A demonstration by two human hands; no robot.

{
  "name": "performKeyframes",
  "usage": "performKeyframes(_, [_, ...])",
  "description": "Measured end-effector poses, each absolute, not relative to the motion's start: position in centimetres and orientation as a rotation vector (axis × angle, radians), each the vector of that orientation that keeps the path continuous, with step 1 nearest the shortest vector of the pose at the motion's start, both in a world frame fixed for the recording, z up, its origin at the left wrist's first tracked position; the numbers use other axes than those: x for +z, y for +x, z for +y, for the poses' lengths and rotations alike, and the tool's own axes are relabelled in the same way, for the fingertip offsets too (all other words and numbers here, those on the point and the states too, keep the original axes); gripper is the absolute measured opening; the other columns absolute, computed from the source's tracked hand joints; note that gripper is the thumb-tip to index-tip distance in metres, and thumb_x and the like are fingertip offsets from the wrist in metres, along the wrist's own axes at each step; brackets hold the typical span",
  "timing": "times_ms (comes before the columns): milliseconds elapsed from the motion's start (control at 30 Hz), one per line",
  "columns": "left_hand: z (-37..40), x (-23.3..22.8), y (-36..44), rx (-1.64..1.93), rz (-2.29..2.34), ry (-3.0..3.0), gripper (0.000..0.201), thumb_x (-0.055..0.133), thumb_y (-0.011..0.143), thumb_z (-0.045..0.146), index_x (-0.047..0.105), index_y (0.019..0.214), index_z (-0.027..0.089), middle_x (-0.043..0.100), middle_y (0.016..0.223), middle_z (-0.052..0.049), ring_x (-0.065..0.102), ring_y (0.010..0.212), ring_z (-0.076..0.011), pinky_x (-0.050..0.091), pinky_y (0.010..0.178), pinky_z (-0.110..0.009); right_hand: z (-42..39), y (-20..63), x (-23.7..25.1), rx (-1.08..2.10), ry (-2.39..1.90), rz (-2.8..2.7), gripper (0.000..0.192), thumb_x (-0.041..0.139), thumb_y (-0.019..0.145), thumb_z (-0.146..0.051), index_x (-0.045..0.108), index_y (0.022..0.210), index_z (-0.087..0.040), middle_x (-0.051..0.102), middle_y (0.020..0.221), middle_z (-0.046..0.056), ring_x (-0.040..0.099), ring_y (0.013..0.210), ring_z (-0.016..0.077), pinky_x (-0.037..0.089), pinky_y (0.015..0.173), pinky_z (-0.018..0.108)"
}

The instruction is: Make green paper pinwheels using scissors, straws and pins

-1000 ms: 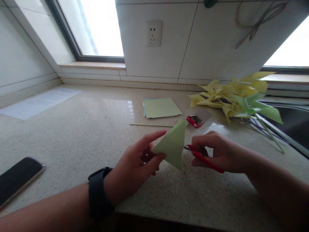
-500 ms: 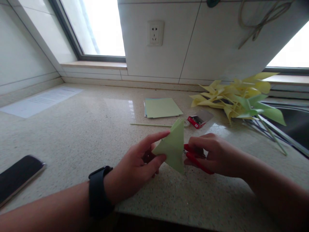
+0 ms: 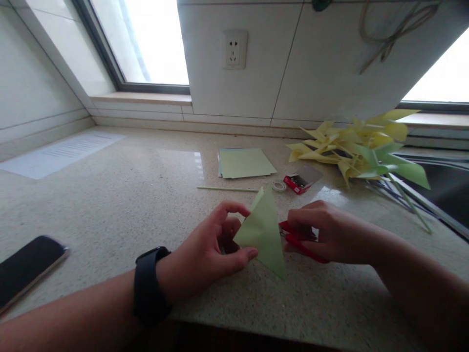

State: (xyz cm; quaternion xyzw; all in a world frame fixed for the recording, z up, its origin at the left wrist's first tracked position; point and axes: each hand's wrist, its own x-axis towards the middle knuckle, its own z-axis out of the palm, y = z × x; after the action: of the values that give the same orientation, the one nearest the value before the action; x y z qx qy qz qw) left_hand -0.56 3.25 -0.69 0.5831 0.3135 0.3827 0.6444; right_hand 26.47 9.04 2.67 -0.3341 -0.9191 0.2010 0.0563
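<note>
Left hand (image 3: 216,244), black watch (image 3: 148,283) on the wrist, pinches the folded green paper triangle (image 3: 264,233) at its left corner: thumb below, forefinger curled over the top edge, other fingers tucked behind. The triangle stands on edge just above the worktop (image 3: 120,205), one point up, one point down toward the camera.

Right hand (image 3: 324,232) is closed around the red scissors (image 3: 298,239); the handles show below the fingers. The blades meet the triangle's right edge and are hidden behind the paper, so cannot tell how far they are parted.

Behind the hands: a thin pale stick (image 3: 227,189) lying flat, a small roll of tape (image 3: 279,186), a small red box (image 3: 301,181) lying open, and a stack of green paper sheets (image 3: 245,163). Far right: a heap of yellow and green paper pinwheels (image 3: 361,149) beside the sink (image 3: 447,188). Near left edge: a dark phone (image 3: 27,266). Far left: a printed white sheet (image 3: 60,154). Wall socket (image 3: 234,49) above the worktop.
</note>
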Motion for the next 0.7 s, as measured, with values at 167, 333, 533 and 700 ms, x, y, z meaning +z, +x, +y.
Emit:
performKeyframes(167, [3.5,-0.2,-0.6,0.923,0.679,1.23,0.042,0.071,0.086,0.014,0.039,0.111,0.025,0.065,0.088,0.003,0.058,0.062,-0.0067,0.044,0.055,-0.018,10.3,28.6,3.6,0.754,-1.061,-2.734,0.038,0.069,0.087,-0.05,0.054,0.068,-0.02,0.053,0.059,-0.004,0.044,0.053,0.0094,0.034,0.051,0.024])
performKeyframes(333, [3.8,-0.5,-0.5,0.968,0.737,1.204,0.047,0.077,0.082,0.018,0.039,0.108,0.026,0.064,0.088,0.004,0.059,0.061,-0.0075,0.048,0.053,-0.019,10.9,28.9,3.4,1.096,-1.216,-2.327,0.038,0.073,0.082,-0.053,0.059,0.071,-0.019,0.061,0.062,-0.001,0.055,0.054,0.0113,0.044,0.051,0.024])
performKeyframes(533, [3.6,-1.1,-0.5,0.997,0.905,1.395,0.052,0.086,0.076,0.028,0.046,0.109,0.025,0.064,0.087,0.003,0.059,0.068,-0.0112,0.045,0.057,-0.022,9.8,24.4,1.7,1.353,-1.072,-1.857,0.036,0.079,0.078,-0.049,0.063,0.086,-0.018,0.072,0.084,0.006,0.06,0.061,0.0117,0.05,0.055,0.025])
performKeyframes(700, [3.4,-0.7,-0.6,1.016,1.066,1.551,0.049,0.088,0.072,0.037,0.053,0.102,0.023,0.059,0.094,0.002,0.057,0.07,-0.0112,0.046,0.057,-0.023,9.4,23.0,0.9,1.368,-1.043,-1.782,0.036,0.088,0.068,-0.039,0.063,0.084,-0.019,0.066,0.076,0.0,0.057,0.061,0.011,0.047,0.056,0.024])
